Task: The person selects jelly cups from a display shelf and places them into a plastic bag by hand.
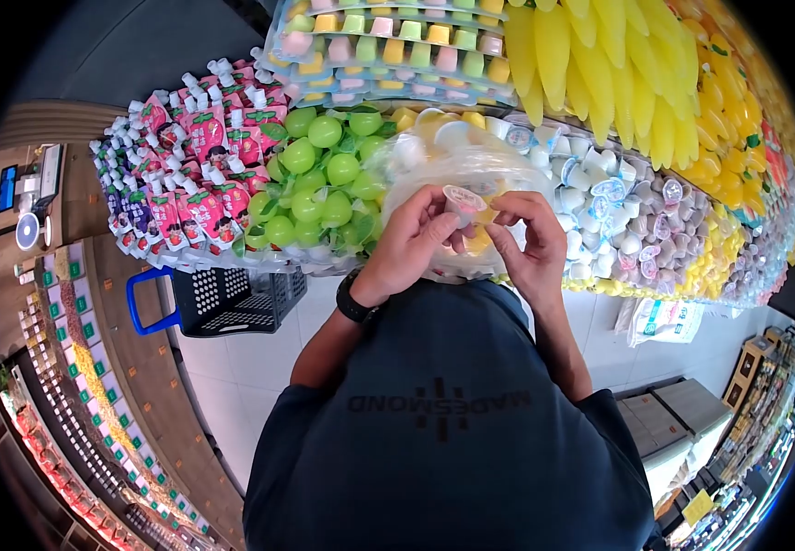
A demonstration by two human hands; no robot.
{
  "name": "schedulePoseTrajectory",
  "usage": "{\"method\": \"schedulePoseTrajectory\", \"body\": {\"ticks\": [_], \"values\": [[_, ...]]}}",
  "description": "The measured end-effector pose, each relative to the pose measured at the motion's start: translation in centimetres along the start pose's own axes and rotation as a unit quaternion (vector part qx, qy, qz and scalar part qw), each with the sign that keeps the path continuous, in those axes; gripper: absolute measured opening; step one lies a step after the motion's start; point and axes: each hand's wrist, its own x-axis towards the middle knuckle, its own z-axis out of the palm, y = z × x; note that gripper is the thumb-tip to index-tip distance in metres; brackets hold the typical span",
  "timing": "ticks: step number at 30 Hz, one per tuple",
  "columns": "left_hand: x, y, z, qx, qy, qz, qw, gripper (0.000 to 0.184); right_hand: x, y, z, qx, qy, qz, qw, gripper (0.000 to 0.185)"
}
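My left hand [416, 241], with a black watch on the wrist, is closed around a small jelly cup [464, 199] with a printed lid, held tilted. Opposite it, my right hand [535, 241] has its thumb and fingers curled close together beside the cup; what they pinch, if anything, is too small to make out. A clear plastic bag [489, 163] lies behind and under both hands on the display. Several pale and yellow pieces show through its film, and its lower part is partly hidden by my hands.
Around the bag are green round pouches [307, 204], pink spouted pouches [203, 209], white jelly cups [590, 207] and long yellow packs [590, 64]. Stacked trays [397, 50] stand behind. A black basket [228, 303] with a blue handle is at the left; a white sack [664, 321] lies right.
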Motion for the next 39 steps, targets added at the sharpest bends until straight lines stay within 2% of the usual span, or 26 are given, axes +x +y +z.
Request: {"method": "schedulePoseTrajectory", "body": {"ticks": [7, 17, 20, 22, 29, 32, 34, 39], "values": [[-0.1, -0.2, -0.4, -0.009, 0.006, -0.002, 1.000, 0.036, -0.1, 0.5, 0.2, 0.008, 0.030, -0.003, 1.000, 0.027], [-0.3, 0.6, -0.9, -0.051, 0.038, 0.017, 0.998, 0.033, -0.4, 1.3, -0.4, 0.036, 0.079, 0.035, 0.996, 0.012], [-0.4, 0.8, -0.9, -0.058, 0.047, 0.015, 0.997, 0.034, -0.8, 2.1, -0.7, 0.033, 0.038, 0.038, 0.998, 0.012], [-0.5, 0.6, -1.2, -0.059, 0.028, 0.003, 0.998, 0.039, -0.8, 2.0, -0.5, 0.040, 0.033, 0.041, 0.998, 0.012], [-0.4, 0.7, -1.2, -0.045, 0.029, 0.007, 0.999, 0.039, -0.9, 1.7, -0.1, 0.033, 0.010, 0.058, 0.998, 0.014], [-0.4, 1.2, -0.8, -0.046, 0.053, 0.013, 0.997, 0.030, -1.0, 1.7, -0.1, 0.028, 0.002, 0.062, 0.998, 0.014], [-0.5, 1.2, -0.7, 0.014, 0.050, 0.016, 0.999, 0.029, -1.0, 1.8, 0.0, 0.028, 0.001, 0.061, 0.998, 0.014], [-0.3, 0.6, 0.0, -0.007, 0.071, 0.070, 0.995, 0.031, -0.7, 1.3, 0.6, 0.033, 0.043, 0.070, 0.996, 0.011]]}}
